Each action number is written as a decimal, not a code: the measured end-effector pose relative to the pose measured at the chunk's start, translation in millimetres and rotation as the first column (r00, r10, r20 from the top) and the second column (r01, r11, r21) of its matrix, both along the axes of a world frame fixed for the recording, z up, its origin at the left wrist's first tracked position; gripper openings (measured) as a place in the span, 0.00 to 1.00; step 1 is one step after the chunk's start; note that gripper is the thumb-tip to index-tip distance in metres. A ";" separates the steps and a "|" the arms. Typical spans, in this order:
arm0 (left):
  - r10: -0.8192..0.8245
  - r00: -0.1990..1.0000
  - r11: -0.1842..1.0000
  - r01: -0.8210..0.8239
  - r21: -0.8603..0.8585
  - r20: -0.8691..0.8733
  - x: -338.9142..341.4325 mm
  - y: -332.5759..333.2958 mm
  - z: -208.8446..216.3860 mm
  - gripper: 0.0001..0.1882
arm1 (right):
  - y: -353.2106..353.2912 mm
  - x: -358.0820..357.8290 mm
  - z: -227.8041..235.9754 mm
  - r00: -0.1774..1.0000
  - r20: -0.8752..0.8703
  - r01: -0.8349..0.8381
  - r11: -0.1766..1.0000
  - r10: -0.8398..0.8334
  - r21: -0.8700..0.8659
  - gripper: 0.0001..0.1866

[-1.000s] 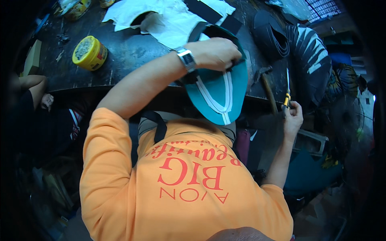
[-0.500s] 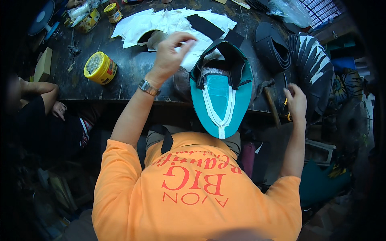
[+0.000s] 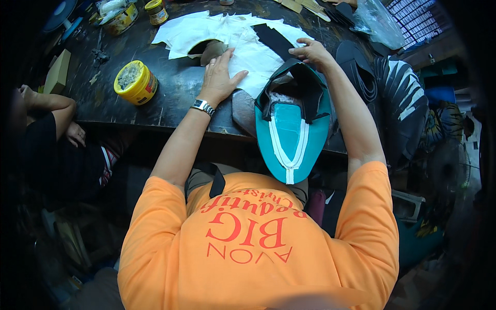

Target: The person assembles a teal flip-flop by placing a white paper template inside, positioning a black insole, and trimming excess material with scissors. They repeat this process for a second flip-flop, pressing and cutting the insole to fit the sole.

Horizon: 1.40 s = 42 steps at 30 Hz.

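Observation:
My left hand (image 3: 219, 81) lies with its fingers stretched out at the near edge of some white sheets (image 3: 188, 31), beside a dark curved opening in them. Reaching over the table, my right hand (image 3: 316, 53) has its thumb and fingers apart at the sheets' right edge, close to a black strip (image 3: 273, 40). I see nothing held in it. Between my forearms, a teal piece like a shoe upper (image 3: 316, 139), with black lining and white U-shaped tape, overhangs the table's near edge. A brown, stone-like block (image 3: 243, 111) sits beside it, partly hidden.
A yellow tub (image 3: 135, 82) stands on the dark table (image 3: 175, 103) at left. Rolled black material (image 3: 355, 70) and a fanned stack of black pieces (image 3: 400, 103) lie at right. Another person's arm (image 3: 59, 108) rests at the left edge; more jars stand at the back.
My right hand has moved from beside the table's right part up and left to the sheets. My left hand has lowered onto the sheets' near edge, its fingers now stretched out.

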<state>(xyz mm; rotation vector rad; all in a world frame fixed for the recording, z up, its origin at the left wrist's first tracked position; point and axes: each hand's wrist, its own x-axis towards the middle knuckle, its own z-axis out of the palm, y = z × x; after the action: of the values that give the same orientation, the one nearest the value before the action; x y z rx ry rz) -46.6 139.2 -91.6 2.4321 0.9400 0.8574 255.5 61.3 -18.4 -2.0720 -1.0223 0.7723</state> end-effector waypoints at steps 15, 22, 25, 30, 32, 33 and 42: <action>0.043 0.995 0.989 -0.028 0.148 -0.095 7.4 0.1 -5.9 0.41 | -60.8 -17.6 8.7 0.882 -0.469 0.286 0.731 0.053 0.620 0.08; 0.050 0.985 0.978 -0.015 0.208 -0.165 7.0 1.6 -8.2 0.39 | -87.8 8.1 32.2 0.738 -0.415 0.237 0.371 0.533 0.898 0.08; 0.007 0.990 0.976 0.024 0.218 -0.143 5.1 5.6 -12.9 0.41 | -130.4 40.7 73.0 0.880 -0.326 0.239 0.271 0.345 0.933 0.11; -0.169 0.977 0.982 0.156 0.101 0.132 -9.5 10.7 2.7 0.38 | -210.4 21.6 122.4 0.960 -0.169 0.093 0.315 0.224 0.945 0.15; -0.250 0.896 0.956 0.288 -0.050 0.366 -20.7 -3.0 21.9 0.35 | -233.8 -14.5 126.4 0.924 -0.142 -0.058 0.496 0.355 0.866 0.17; -0.233 0.800 0.891 0.404 -0.208 0.553 -24.9 -15.9 33.0 0.35 | -243.8 -34.8 126.7 0.933 -0.149 -0.087 0.605 0.329 0.791 0.17; -0.465 0.758 0.333 0.628 -0.703 0.457 -50.6 -129.7 83.6 0.25 | -206.3 -110.3 58.3 0.804 -0.416 -0.236 0.870 0.425 0.433 0.14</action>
<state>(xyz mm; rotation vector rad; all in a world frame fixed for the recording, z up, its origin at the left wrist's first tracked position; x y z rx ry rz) -97.2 9.5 -8.0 1.5568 0.2378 0.2232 145.1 -145.1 39.8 -1.2816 -1.1372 1.1338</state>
